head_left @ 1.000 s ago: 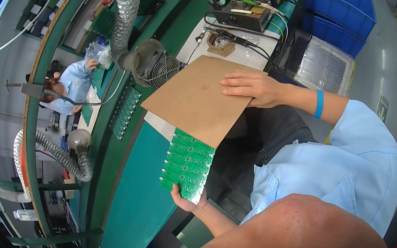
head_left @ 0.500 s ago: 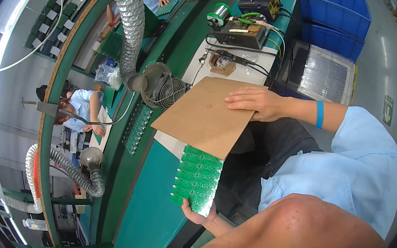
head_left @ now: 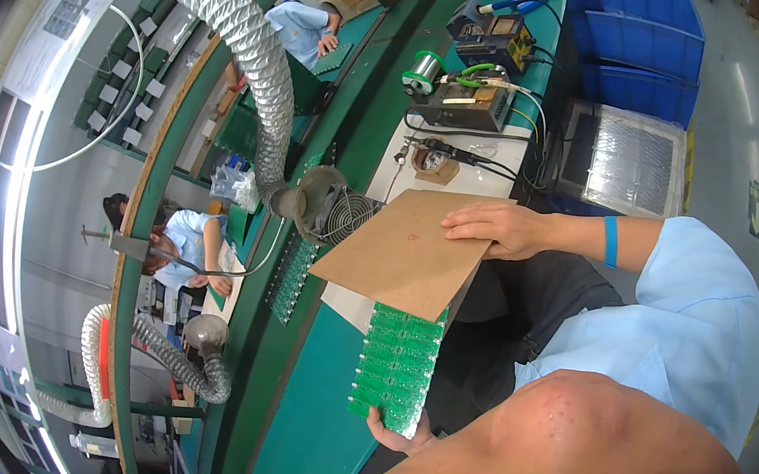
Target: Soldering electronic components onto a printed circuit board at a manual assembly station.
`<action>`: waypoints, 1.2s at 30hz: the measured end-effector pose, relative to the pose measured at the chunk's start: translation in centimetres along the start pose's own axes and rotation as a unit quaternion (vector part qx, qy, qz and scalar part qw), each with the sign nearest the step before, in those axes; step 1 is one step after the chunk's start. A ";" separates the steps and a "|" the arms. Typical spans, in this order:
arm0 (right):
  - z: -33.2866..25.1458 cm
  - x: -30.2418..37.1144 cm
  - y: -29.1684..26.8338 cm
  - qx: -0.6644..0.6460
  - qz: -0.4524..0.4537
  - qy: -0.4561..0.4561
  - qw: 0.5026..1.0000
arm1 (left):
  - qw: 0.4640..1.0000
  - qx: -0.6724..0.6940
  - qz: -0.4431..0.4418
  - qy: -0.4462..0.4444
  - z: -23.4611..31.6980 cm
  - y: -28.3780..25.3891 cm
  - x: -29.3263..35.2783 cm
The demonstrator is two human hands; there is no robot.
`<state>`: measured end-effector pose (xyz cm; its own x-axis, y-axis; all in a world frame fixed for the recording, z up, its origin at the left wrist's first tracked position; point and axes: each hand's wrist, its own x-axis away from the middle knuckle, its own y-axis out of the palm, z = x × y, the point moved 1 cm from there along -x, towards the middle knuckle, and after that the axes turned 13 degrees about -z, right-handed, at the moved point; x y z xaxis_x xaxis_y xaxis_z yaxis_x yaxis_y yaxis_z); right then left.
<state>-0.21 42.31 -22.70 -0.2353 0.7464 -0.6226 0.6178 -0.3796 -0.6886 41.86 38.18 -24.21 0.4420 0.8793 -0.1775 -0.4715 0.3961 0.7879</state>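
My left hand [head_left: 397,433] holds the near lower end of a green circuit board panel [head_left: 399,364], with the thumb on top and the other fingers mostly hidden under it. The panel's upper end runs beneath a flat brown board [head_left: 401,254]. My right hand [head_left: 496,228], with a blue band at the wrist, grips that board's right edge; its fingers lie over the top and the thumb is hidden. A pale sheet [head_left: 347,304] shows under the brown board's lower left side.
A fume duct [head_left: 245,23] ends in a fan guard [head_left: 349,217] beside the brown board. Beyond stand a solder spool [head_left: 425,70], soldering station [head_left: 460,102] and iron [head_left: 457,154]. More circuit panels [head_left: 290,273] lie along the green bench [head_left: 310,401]. Blue bins [head_left: 642,61] stand right; co-workers sit across.
The whole view has shifted, so the bench, boards and hands appear farther right and lower. Both hands keep their holds, and the brown board still covers the panel's upper end.
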 end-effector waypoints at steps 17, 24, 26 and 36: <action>1.1 0.2 -0.4 -0.078 0.008 0.014 0.997 | 0.998 0.038 0.050 0.010 -0.3 0.7 0.2; 0.2 -0.1 -1.0 -0.085 0.013 0.031 0.996 | 0.997 0.058 0.051 0.011 0.2 -1.3 0.5; -0.2 -0.2 -1.2 -0.081 0.022 0.037 0.996 | 0.996 0.058 0.066 0.016 0.4 -1.9 0.5; -0.4 -0.6 -1.3 -0.087 0.029 0.037 0.995 | 0.996 0.042 0.071 0.017 0.5 -3.1 -0.1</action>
<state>-0.57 42.58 -21.35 -0.1429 0.7667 -0.6259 0.7503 -0.3285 -0.5737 43.67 36.68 -26.32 0.3487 0.9338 -0.0803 -0.4608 0.2454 0.8529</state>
